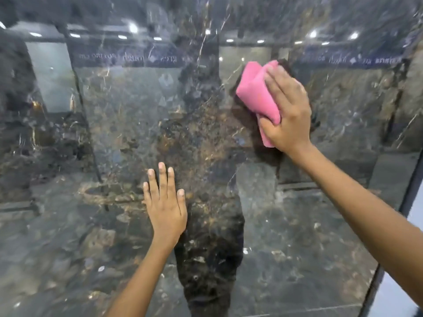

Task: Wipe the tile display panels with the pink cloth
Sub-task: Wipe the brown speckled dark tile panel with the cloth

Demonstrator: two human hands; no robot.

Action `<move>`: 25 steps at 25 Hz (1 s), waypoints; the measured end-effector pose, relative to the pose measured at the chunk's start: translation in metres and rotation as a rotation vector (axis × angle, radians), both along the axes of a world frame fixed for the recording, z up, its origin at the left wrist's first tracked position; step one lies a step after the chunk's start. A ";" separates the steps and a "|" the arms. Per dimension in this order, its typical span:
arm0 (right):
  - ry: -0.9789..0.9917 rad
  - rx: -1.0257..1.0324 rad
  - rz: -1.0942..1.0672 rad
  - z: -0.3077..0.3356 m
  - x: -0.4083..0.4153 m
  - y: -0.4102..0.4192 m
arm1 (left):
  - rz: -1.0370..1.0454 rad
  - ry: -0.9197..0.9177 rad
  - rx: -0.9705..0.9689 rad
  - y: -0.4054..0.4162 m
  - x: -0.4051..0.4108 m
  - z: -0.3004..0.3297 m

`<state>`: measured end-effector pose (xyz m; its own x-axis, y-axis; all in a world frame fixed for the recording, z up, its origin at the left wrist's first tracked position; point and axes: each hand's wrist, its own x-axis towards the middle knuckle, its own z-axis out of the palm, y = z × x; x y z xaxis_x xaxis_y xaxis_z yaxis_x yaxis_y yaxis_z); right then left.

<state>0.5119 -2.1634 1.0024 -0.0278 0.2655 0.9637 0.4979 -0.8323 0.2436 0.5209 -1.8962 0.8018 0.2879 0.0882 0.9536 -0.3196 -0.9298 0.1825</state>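
A glossy dark marble tile panel (114,138) with brown and white veins fills the view and mirrors the showroom behind me. My right hand (287,110) presses a folded pink cloth (255,92) flat against the panel at upper right, its thumb hooked round the cloth's lower edge. Much of the cloth is hidden under the palm. My left hand (166,202) lies flat on the panel lower down near the centre, fingers straight and spread, holding nothing.
The panel's dark right edge (409,197) runs down the right side, with a pale surface (414,220) beyond it. Reflected ceiling lights, other display panels and a dark silhouette of a person show in the gloss.
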 end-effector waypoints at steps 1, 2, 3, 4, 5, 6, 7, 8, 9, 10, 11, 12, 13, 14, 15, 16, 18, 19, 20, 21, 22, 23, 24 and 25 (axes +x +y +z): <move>-0.002 0.028 -0.045 -0.026 0.004 0.004 | -0.011 -0.011 0.017 0.001 0.001 -0.006; 0.015 -0.065 -0.072 -0.070 0.003 0.014 | -0.017 -0.029 0.033 0.003 0.002 -0.009; 0.067 -0.261 -0.058 -0.122 -0.002 0.026 | -0.015 -0.050 0.050 0.004 0.003 -0.010; 0.146 -0.529 -0.035 -0.174 -0.007 0.034 | -0.021 -0.064 0.062 0.005 0.004 -0.009; 0.220 -0.803 -0.026 -0.220 -0.016 0.038 | -0.036 -0.066 0.064 0.006 0.004 -0.011; 0.271 -1.027 -0.046 -0.248 -0.025 0.041 | -0.058 -0.064 0.061 0.006 0.003 -0.016; 0.294 -1.141 -0.052 -0.255 -0.028 0.041 | -0.076 -0.063 0.059 0.006 0.002 -0.025; 0.305 -1.138 -0.025 -0.245 -0.026 0.039 | -0.086 -0.066 0.066 0.007 0.002 -0.039; 0.266 -1.034 0.009 -0.219 -0.022 0.037 | -0.081 -0.068 0.085 0.007 0.002 -0.051; 0.216 -0.884 0.002 -0.183 -0.019 0.033 | -0.064 -0.070 0.103 0.007 0.002 -0.062; 0.152 -0.713 -0.016 -0.141 -0.016 0.028 | -0.040 -0.086 0.121 0.008 0.003 -0.068; 0.092 -0.539 -0.040 -0.105 -0.012 0.021 | -0.030 -0.088 0.125 0.008 0.005 -0.071; 0.067 -0.358 -0.044 -0.089 -0.005 0.016 | -0.026 -0.083 0.110 0.008 0.006 -0.074; 0.035 -0.214 -0.056 -0.088 0.000 0.016 | -0.020 -0.105 0.114 0.008 0.007 -0.071; 0.018 -0.145 -0.076 -0.111 0.004 0.017 | -0.024 -0.108 0.113 0.007 0.006 -0.070; 0.044 -0.174 -0.103 -0.153 0.006 0.018 | -0.035 -0.105 0.102 0.007 0.006 -0.071; 0.195 -0.453 -0.187 -0.262 -0.005 0.019 | -0.044 -0.117 0.109 0.008 0.006 -0.075; 0.284 -0.656 -0.230 -0.311 -0.016 0.014 | -0.043 -0.113 0.109 0.008 0.006 -0.076; 0.382 -0.828 -0.238 -0.346 -0.027 0.010 | -0.044 -0.110 0.109 0.009 0.006 -0.076; 0.426 -0.922 -0.208 -0.365 -0.032 0.006 | -0.043 -0.108 0.107 0.008 0.007 -0.076; 0.451 -0.941 -0.156 -0.362 -0.033 0.006 | -0.046 -0.114 0.108 0.008 0.007 -0.077; 0.448 -0.896 -0.092 -0.344 -0.029 0.009 | -0.045 -0.122 0.111 0.008 0.007 -0.077; 0.392 -0.797 -0.042 -0.312 -0.024 0.014 | -0.044 -0.120 0.108 0.007 0.007 -0.076; 0.310 -0.661 -0.030 -0.272 -0.019 0.021 | -0.049 -0.115 0.100 0.007 0.007 -0.075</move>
